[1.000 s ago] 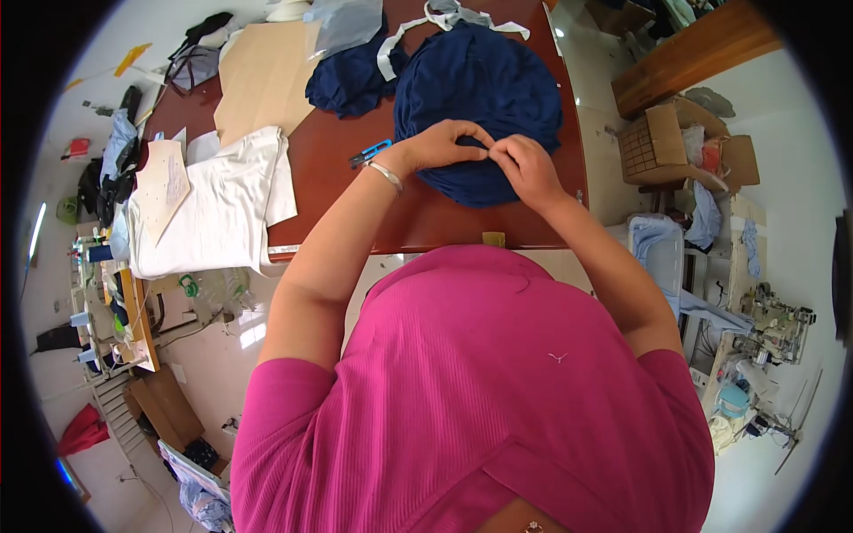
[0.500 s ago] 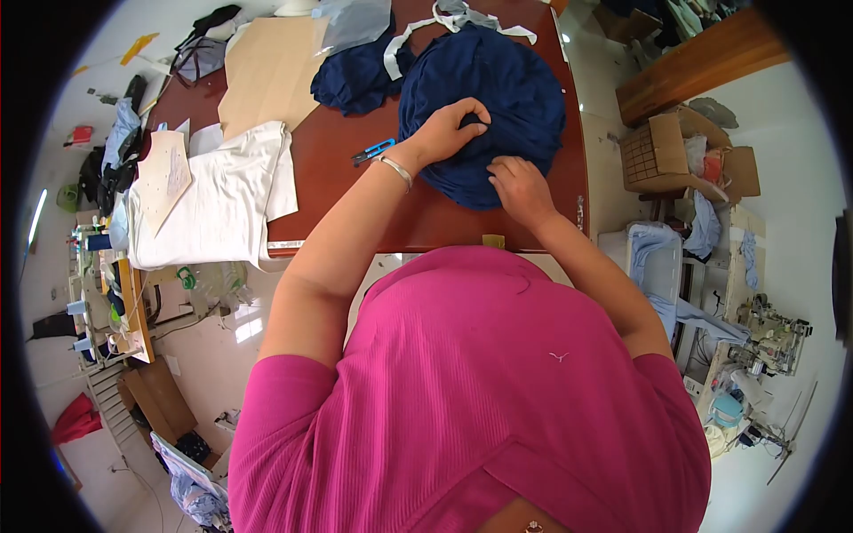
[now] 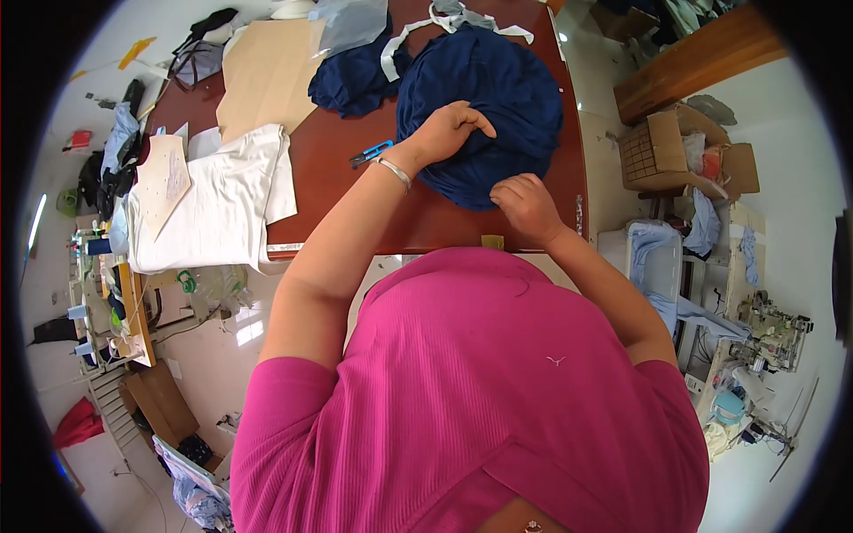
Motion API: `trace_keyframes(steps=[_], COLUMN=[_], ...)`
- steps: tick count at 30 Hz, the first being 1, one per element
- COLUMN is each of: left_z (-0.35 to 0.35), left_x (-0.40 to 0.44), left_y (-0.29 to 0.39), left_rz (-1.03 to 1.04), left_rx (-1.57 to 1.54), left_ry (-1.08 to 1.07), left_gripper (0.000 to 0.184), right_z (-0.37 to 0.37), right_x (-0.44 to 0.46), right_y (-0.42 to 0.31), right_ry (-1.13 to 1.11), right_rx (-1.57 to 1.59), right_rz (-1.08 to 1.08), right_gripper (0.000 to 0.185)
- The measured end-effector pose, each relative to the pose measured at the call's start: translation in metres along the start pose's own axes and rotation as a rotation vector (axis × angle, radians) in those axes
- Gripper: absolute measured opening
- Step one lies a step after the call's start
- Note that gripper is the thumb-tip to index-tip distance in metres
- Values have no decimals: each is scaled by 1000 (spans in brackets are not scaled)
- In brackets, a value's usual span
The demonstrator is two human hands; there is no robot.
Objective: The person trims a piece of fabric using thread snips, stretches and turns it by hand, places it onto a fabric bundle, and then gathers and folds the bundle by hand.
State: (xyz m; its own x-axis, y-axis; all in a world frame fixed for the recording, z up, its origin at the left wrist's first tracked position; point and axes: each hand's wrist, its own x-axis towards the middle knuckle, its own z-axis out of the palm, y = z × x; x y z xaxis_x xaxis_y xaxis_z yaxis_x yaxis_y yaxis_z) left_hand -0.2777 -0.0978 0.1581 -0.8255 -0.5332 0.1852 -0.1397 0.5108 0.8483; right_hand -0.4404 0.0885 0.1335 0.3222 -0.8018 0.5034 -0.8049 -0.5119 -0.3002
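Note:
A big rounded heap of gathered navy cloth (image 3: 506, 84) lies on the red-brown table (image 3: 342, 200). On the heap's left side rests my left hand (image 3: 447, 131), fingers stretched over the folds and a bracelet at its wrist. My right hand (image 3: 529, 209) is at the near edge of the heap, with its fingers bent and pressed together on the cloth's rim. Just left of my left wrist lies a pair of blue thread snips (image 3: 371, 155). A smaller navy bundle (image 3: 351, 82) sits behind, beside a white strip (image 3: 391, 62).
White fabric (image 3: 240, 191) with a card pattern piece (image 3: 164, 182) on top covers the table's left end. Brown paper (image 3: 267, 71) and a clear plastic bag (image 3: 354, 27) lie farther back. An opened cardboard box (image 3: 653, 151) stands to the right, and sewing machines (image 3: 769, 329) beyond.
My right hand has slid down toward me along the cloth's near edge. My left hand has flattened slightly, its fingers reaching farther over the folds.

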Motion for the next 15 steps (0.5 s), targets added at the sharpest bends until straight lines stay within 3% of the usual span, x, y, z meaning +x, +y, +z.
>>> trace_keyframes(steps=[5, 8, 12, 15], left_z=[7, 1, 9, 13], left_x=[-3, -9, -6, -5], left_y=[-11, 10, -2, -8], left_rz=[46, -55, 14, -4], left_rx=[-69, -32, 36, -35], left_ry=[-256, -301, -113, -6], left_gripper=[21, 28, 21, 17], right_z=[-10, -11, -10, -10], right_x=[27, 48, 52, 36], right_y=[5, 11, 12, 2], right_ry=[95, 165, 226, 144], right_rx=[97, 104, -2, -11], right_rz=[253, 343, 215, 61], right_gripper=[6, 8, 11, 19])
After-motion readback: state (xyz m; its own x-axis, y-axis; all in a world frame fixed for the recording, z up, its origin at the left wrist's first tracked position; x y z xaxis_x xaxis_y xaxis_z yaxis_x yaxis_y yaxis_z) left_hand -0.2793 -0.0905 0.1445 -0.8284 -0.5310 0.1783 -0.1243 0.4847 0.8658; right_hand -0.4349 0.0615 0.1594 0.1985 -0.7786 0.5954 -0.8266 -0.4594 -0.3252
